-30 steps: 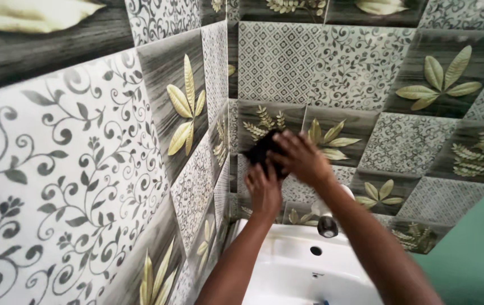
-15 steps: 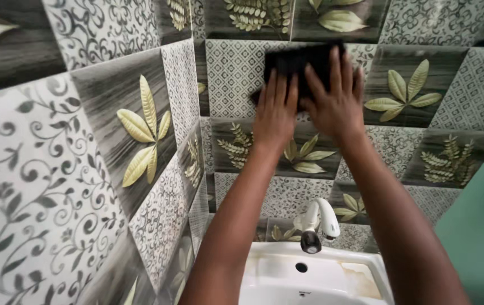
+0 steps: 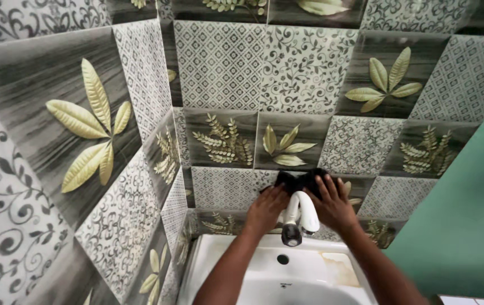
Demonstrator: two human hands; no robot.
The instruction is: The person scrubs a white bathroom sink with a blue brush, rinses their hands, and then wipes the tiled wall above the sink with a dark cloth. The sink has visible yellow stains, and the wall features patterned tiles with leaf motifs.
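Note:
A black cloth (image 3: 300, 179) is pressed flat against the patterned tile wall (image 3: 304, 73), just above the white tap (image 3: 297, 214). My left hand (image 3: 266, 208) lies on the cloth's left part, fingers spread up the wall. On the cloth's right part rests my right hand (image 3: 333, 204), to the right of the tap, fingers apart. Both hands hold the cloth against the tiles. The tap's spout partly hides the cloth's lower middle.
A white basin (image 3: 310, 271) sits below the tap, with a drain hole and a yellowish stain at its right ledge. Tiled walls meet in a corner at the left (image 3: 180, 169). A green wall (image 3: 462, 226) stands at the right.
Both hands have slid the black cloth down the wall, from the upper tiles to just above the tap. The view has shifted with them.

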